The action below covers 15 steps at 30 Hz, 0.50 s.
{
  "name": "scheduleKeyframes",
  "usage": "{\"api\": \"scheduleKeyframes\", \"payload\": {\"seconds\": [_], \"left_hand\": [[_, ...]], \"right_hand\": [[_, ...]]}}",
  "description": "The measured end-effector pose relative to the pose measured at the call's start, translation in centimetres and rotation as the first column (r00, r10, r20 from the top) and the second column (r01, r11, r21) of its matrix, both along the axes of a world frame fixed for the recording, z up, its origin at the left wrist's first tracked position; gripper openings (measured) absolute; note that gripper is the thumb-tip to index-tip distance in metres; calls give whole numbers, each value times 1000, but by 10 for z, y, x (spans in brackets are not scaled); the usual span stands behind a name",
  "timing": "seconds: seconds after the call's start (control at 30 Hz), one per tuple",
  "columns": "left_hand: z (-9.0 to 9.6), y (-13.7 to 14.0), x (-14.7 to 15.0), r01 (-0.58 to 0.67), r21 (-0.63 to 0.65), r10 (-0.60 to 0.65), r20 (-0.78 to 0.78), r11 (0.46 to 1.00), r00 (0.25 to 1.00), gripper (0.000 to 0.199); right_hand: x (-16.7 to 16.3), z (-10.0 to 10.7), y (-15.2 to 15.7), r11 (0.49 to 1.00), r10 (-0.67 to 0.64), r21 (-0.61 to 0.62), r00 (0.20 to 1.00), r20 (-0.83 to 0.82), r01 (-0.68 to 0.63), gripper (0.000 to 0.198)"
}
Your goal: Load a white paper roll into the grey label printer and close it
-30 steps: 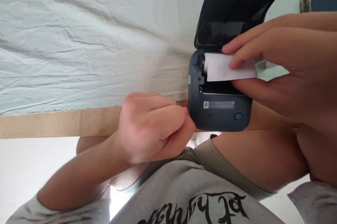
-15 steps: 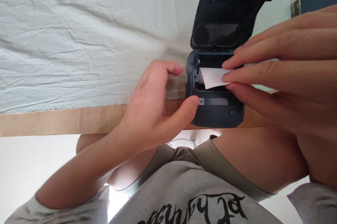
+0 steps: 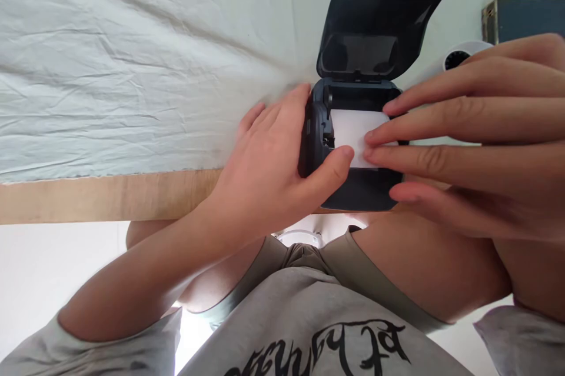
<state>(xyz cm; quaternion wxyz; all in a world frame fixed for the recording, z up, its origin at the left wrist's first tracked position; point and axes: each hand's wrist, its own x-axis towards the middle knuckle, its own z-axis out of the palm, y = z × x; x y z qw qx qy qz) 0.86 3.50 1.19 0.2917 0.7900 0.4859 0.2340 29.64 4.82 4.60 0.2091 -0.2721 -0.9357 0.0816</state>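
A small dark thermal printer (image 3: 362, 190) sits at the table's front edge with its lid (image 3: 375, 23) raised. White paper (image 3: 348, 126) lies in its roll bay and flat over the front lip. My left hand (image 3: 269, 152) holds the printer's left side, fingers along the wall and thumb over the front by the paper's edge. From the right, my right hand (image 3: 468, 135) reaches in with fingers stretched out. Two of its fingertips press on the paper, another touches near the bay's right rim, and its thumb is apart, by the printer's front right corner.
A wrinkled white cloth (image 3: 132, 70) covers the table, whose bare wooden edge (image 3: 110, 196) runs along the front. Behind my right hand are a white rounded object with a dark round end (image 3: 457, 58) and a dark box (image 3: 529, 17). My legs are below the edge.
My left hand has moved onto the printer's left side. The paper, earlier lifted and pinched by my right hand, now lies flat over the front lip, and the right fingers have spread.
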Motion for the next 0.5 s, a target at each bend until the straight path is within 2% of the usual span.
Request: {"api": "scheduleKeyframes", "payload": {"seconds": [0.07, 0.13, 0.2, 0.27, 0.33, 0.37, 0.47, 0.5], "left_hand": [[1, 0, 3, 0, 8, 0, -17, 1000, 1000, 58], [1, 0, 4, 12, -2, -12, -39, 1000, 999, 63], [-1, 0, 2, 28, -15, -28, -60, 1000, 998, 68], [-4, 0, 0, 40, 1, -40, -66, 999, 997, 73], [-6, 0, -1, 50, 24, -48, -69, 998, 996, 75], [-8, -1, -2, 55, 29, -53, -72, 998, 996, 75], [-9, -1, -3, 69, 22, -67, -86, 997, 994, 78], [-9, -1, -2, 74, 18, -72, -89, 997, 993, 80]], "right_hand": [[5, -3, 1, 995, -96, -9, 992, -84, 96, 29], [10, -10, 0, 961, -277, -42, 951, -140, 274, 41], [13, -17, 1, 885, -466, -100, 870, -161, 455, 54], [11, -19, 2, 800, -597, -206, 783, -176, 564, 65], [4, -16, 5, 751, -630, -337, 769, -109, 568, 76], [-1, -13, 5, 754, -609, -363, 789, -74, 548, 78], [-12, -4, 5, 811, -555, -276, 828, -80, 516, 75], [-13, -3, 3, 798, -566, -294, 822, -67, 526, 79]]}}
